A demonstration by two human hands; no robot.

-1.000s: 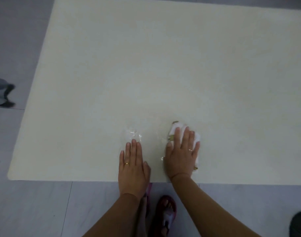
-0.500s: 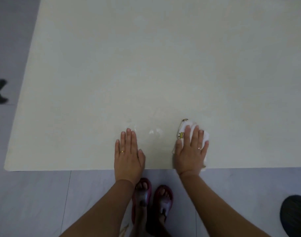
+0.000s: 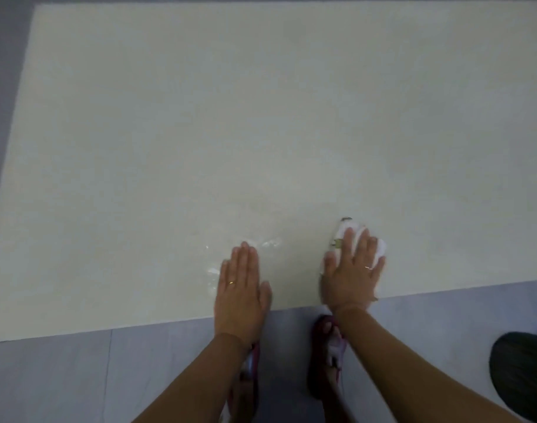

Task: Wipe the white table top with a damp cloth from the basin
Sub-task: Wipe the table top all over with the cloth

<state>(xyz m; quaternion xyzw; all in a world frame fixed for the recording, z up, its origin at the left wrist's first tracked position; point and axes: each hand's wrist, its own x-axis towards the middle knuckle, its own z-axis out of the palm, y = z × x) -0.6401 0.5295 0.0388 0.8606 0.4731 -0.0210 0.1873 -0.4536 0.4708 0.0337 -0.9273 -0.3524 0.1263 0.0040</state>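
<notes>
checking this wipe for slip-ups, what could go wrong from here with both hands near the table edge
1. The small white cloth lies under the flat right hand, close to the near edge of the white table top; a stroke toward the body could drag it off onto the floor.
2. The left hand presses flat beside shiny wet streaks; if leaned on, it might slip.

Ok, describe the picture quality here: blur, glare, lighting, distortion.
Head view: dim, even light, no hard shadows on the table top. Head view: the right hand pressing the cloth is smeared by motion blur, while the left hand is crisper. Head view: small glints off wet streaks just beyond the left hand. Head view: the table's near edge runs slanted, likely from the wide-angle lens and head tilt.
</notes>
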